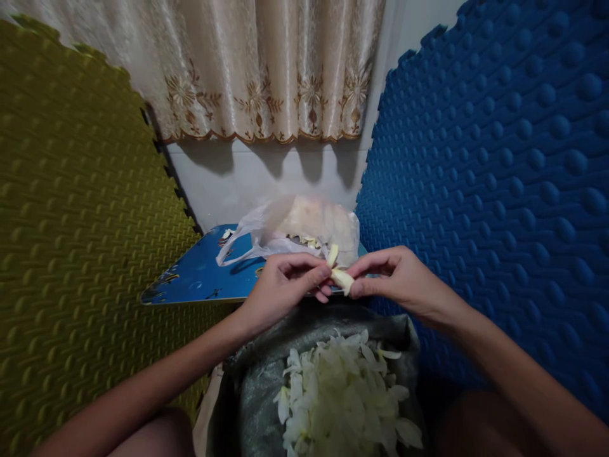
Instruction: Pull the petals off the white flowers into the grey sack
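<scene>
Between my hands is a pale yellow-white piece (342,280) that looks like a flower bud or petal, with a narrow strip sticking up from it. My left hand (297,277) pinches one end between thumb and fingers. From the other side, my right hand (380,273) grips the lower end with thumb and forefinger. Below both hands sits a dark green sack (261,374) with its mouth open, heaped with loose white petals (345,393). Just beyond my hands, a thin whitish plastic bag (314,222) holds more pale pieces, partly seen through its side.
The plastic bag rests on a small blue patterned table (204,266). A yellow-green foam mat (85,190) stands upright on the left and a blue foam mat (499,158) on the right. A beige embroidered curtain (266,70) hangs before the wall at the back.
</scene>
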The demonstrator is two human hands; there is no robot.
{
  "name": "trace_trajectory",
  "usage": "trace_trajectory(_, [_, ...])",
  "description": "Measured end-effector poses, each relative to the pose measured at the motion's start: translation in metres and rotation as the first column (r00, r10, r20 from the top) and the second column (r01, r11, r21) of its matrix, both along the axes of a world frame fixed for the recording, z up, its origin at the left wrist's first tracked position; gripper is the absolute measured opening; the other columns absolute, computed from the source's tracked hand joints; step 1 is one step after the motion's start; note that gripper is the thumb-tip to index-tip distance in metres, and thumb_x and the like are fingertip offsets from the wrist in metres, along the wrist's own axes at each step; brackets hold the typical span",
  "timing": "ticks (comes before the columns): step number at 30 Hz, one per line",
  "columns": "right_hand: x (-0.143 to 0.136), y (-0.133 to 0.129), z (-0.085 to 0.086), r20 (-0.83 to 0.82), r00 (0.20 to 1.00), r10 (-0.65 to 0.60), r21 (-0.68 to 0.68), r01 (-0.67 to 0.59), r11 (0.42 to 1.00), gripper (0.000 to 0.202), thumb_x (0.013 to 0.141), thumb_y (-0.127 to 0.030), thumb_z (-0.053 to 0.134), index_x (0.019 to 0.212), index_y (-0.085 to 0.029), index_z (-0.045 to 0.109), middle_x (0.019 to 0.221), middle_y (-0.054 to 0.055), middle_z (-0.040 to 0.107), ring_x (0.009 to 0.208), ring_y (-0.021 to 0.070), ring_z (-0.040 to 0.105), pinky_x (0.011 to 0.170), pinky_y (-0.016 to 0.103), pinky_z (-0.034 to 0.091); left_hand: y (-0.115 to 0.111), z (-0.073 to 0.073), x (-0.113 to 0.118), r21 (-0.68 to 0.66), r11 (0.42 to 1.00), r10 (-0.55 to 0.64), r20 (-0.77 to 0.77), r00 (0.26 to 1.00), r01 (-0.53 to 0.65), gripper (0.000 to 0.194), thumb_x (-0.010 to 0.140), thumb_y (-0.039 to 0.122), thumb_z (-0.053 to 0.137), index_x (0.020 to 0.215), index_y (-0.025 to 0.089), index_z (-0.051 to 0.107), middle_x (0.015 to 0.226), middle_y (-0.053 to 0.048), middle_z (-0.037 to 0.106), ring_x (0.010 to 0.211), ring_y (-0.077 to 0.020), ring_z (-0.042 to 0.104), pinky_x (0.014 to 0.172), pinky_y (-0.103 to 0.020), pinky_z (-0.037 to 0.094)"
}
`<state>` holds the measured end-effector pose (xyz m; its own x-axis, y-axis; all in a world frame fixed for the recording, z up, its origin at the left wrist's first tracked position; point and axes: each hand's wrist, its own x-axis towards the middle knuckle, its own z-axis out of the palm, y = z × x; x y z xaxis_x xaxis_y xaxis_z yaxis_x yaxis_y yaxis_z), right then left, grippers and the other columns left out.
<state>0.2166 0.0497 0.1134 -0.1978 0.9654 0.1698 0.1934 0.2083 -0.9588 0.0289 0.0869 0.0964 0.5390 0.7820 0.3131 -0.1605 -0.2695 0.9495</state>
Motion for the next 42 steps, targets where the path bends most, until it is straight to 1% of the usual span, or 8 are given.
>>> trace_trajectory(4, [0.003, 0.004, -0.005, -0.058, 0.995, 0.080, -0.082, -0.085, 0.993, 0.019, 0.060, -0.028, 0.078, 0.077, -0.019, 0.074, 0.076, 0.001, 0.074, 0.073, 0.0145, 0.067, 0.071, 0.024, 0.052, 0.000, -0.003, -0.002, -0.083, 0.993, -0.085, 0.040, 0.996, 0.088, 0.013, 0.076, 0.024, 0.066, 0.080, 0.013, 0.070, 0.068, -0.003, 0.071, 0.061, -0.0118, 0.065, 0.060, -0.021, 0.055])
trace_trajectory(9, [-0.003, 0.000, -0.003, -0.015, 0.996, 0.082, -0.053, -0.083, 0.995, 0.015, 0.063, -0.026, 0.076, 0.077, -0.019, 0.074, 0.073, 0.001, 0.073, 0.069, 0.0139, 0.066, 0.068, 0.024, 0.052, -0.002, -0.002, -0.002, -0.073, 0.997, -0.020, 0.034, 0.999, 0.022, 0.009, 0.075, 0.022, 0.067, 0.078, 0.013, 0.071, 0.064, -0.003, 0.070, 0.057, -0.0116, 0.065, 0.058, -0.022, 0.056])
trace_trajectory(12, [-0.010, -0.007, 0.002, -0.008, 0.996, 0.084, -0.038, -0.084, 0.996, 0.013, 0.068, -0.028, 0.073, 0.078, -0.020, 0.075, 0.073, 0.001, 0.073, 0.067, 0.0133, 0.064, 0.066, 0.023, 0.051, -0.004, 0.000, -0.003, 0.089, 0.993, 0.080, 0.046, 0.996, -0.084, 0.005, 0.075, 0.018, 0.066, 0.076, 0.015, 0.071, 0.063, -0.001, 0.068, 0.054, -0.0109, 0.063, 0.055, -0.021, 0.055])
trace_trajectory(15, [-0.016, -0.013, 0.005, -0.020, 0.999, 0.045, -0.029, -0.046, 0.999, 0.014, 0.067, -0.029, 0.073, 0.078, -0.020, 0.076, 0.068, 0.002, 0.072, 0.063, 0.0136, 0.063, 0.063, 0.023, 0.051, -0.006, 0.002, -0.005, 0.333, 0.928, 0.156, 0.057, 0.986, -0.166, 0.008, 0.075, 0.014, 0.064, 0.076, 0.016, 0.072, 0.065, -0.002, 0.066, 0.055, -0.0107, 0.062, 0.053, -0.021, 0.053])
trace_trajectory(18, [-0.021, -0.015, 0.005, -0.083, 0.996, 0.015, -0.056, -0.020, 0.998, 0.013, 0.063, -0.027, 0.076, 0.074, -0.020, 0.076, 0.064, 0.001, 0.071, 0.060, 0.0124, 0.062, 0.061, 0.022, 0.050, -0.007, 0.003, -0.005, 0.441, 0.871, 0.210, 0.063, 0.976, -0.216, 0.010, 0.076, 0.014, 0.063, 0.077, 0.017, 0.072, 0.065, -0.002, 0.066, 0.055, -0.0107, 0.060, 0.051, -0.020, 0.052])
trace_trajectory(36, [-0.031, -0.016, 0.006, -0.113, 0.992, -0.050, -0.021, 0.048, 0.999, 0.020, 0.061, -0.038, 0.076, 0.064, -0.018, 0.072, 0.063, 0.001, 0.068, 0.059, 0.0135, 0.062, 0.060, 0.024, 0.053, -0.002, 0.001, -0.002, 0.216, 0.952, 0.195, 0.117, 0.974, -0.217, 0.009, 0.071, 0.025, 0.071, 0.071, 0.016, 0.071, 0.062, -0.001, 0.069, 0.051, -0.0111, 0.062, 0.048, -0.020, 0.054])
trace_trajectory(39, [-0.031, -0.016, 0.006, -0.072, 0.996, -0.059, -0.006, 0.059, 0.998, 0.026, 0.066, -0.043, 0.071, 0.063, -0.018, 0.070, 0.061, 0.002, 0.066, 0.060, 0.0143, 0.061, 0.058, 0.024, 0.052, -0.002, 0.000, -0.003, 0.306, 0.918, 0.228, 0.110, 0.967, -0.251, 0.009, 0.074, 0.025, 0.068, 0.073, 0.017, 0.071, 0.065, -0.002, 0.069, 0.051, -0.0112, 0.062, 0.049, -0.021, 0.052])
trace_trajectory(42, [-0.029, -0.014, 0.004, -0.079, 0.990, -0.120, 0.039, 0.123, 0.992, 0.025, 0.065, -0.042, 0.073, 0.067, -0.017, 0.068, 0.063, 0.002, 0.066, 0.059, 0.0140, 0.060, 0.054, 0.023, 0.050, -0.003, 0.001, -0.005, 0.508, 0.817, 0.274, 0.076, 0.959, -0.273, 0.006, 0.076, 0.020, 0.066, 0.077, 0.018, 0.072, 0.069, -0.003, 0.069, 0.059, -0.0125, 0.062, 0.054, -0.023, 0.051])
